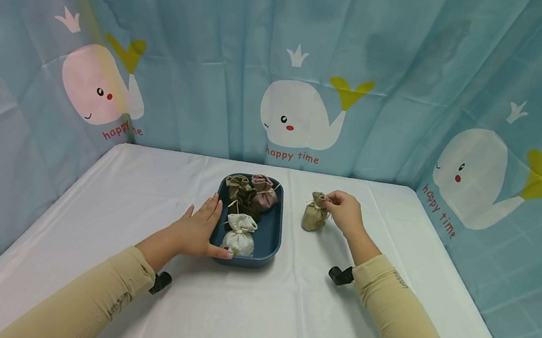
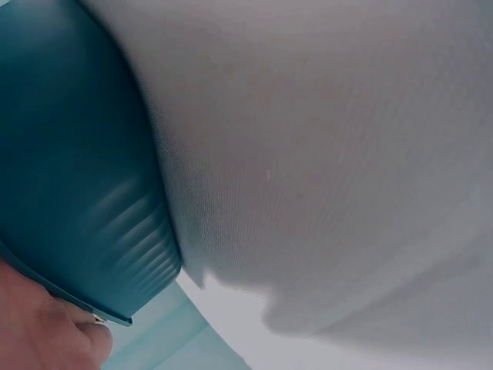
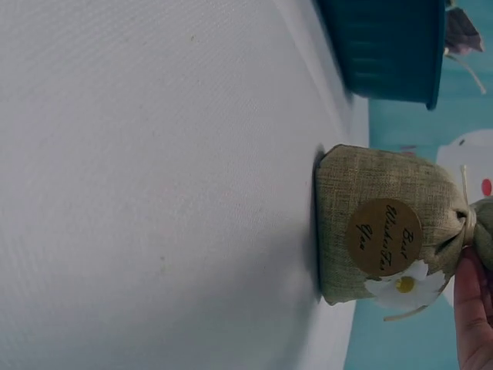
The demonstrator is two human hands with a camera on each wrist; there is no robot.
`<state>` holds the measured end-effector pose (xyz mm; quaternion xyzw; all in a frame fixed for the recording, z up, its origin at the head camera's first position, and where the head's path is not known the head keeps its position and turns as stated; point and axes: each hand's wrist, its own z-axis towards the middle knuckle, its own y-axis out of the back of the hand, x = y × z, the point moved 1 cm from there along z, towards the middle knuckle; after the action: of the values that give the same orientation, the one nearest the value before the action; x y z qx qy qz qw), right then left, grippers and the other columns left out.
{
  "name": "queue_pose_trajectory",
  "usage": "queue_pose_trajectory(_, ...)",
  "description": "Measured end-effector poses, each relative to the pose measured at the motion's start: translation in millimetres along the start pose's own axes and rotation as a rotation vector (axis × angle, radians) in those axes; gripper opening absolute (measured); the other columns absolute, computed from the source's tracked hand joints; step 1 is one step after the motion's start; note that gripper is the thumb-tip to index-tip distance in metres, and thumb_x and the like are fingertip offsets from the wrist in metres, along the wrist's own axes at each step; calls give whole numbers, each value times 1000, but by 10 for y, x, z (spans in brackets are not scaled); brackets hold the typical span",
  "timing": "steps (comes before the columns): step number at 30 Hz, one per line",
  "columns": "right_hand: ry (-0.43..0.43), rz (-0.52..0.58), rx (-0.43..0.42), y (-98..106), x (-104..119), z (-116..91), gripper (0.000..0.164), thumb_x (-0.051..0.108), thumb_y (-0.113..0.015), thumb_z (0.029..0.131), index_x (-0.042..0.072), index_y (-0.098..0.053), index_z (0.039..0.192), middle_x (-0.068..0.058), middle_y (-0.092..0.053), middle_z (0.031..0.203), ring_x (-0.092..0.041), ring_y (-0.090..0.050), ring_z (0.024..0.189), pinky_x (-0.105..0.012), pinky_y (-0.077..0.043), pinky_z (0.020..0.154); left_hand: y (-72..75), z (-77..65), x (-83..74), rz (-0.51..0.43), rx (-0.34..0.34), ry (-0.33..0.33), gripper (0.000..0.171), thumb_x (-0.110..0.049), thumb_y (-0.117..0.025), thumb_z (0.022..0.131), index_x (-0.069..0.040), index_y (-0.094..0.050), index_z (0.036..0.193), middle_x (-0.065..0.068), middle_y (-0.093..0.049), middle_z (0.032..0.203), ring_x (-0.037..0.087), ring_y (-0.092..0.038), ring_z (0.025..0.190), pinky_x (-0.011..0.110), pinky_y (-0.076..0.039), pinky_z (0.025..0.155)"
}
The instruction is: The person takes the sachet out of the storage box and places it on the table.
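My right hand pinches the tied neck of a tan cloth sachet. In the right wrist view the sachet stands on the tabletop, bearing a round brown label and a white flower. My left hand rests along the left rim of a blue plastic basin, fingers stretched out and thumb over the near edge. Inside the basin lie a white sachet, a dark brown sachet, an olive sachet and a mauve sachet. The left wrist view shows the basin's outer wall.
A white cloth covers the table. Behind and at both sides hangs a blue curtain printed with whales. Black camera mounts sit under the left wrist and the right wrist.
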<state>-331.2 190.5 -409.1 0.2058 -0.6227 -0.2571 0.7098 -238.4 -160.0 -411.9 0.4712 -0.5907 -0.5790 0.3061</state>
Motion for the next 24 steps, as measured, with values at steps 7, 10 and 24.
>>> queue_pose_trajectory(7, -24, -1, 18, 13, 5, -25, 15, 19, -65, 86, 6, -67, 92, -10, -67, 91, -19, -58, 80, -29, -45, 63, -3, 0, 1, -3, 6, 5, 132, -88, -43, 58, 0, -2, 146, 16, 10, 152, 30, 3, 139, 61, -7, 104)
queue_pose_trajectory(10, -29, 0, 23, 17, 10, -25, 16, 20, -66, 85, 5, -67, 94, -10, -67, 93, -20, -58, 83, -29, -45, 65, -5, 1, 3, 5, 2, 3, 131, -88, -43, 58, 0, -2, 146, 16, 10, 152, 30, 2, 139, 61, -8, 104)
queue_pose_trajectory(24, -54, 45, 53, 84, -3, -44, 40, 31, -73, 78, 7, -65, 109, -11, -65, 105, -25, -59, 99, -39, -47, 81, -11, 9, -3, -8, 3, 11, 132, -88, -44, 58, -1, -1, 146, 15, 11, 152, 30, 3, 139, 60, -7, 105)
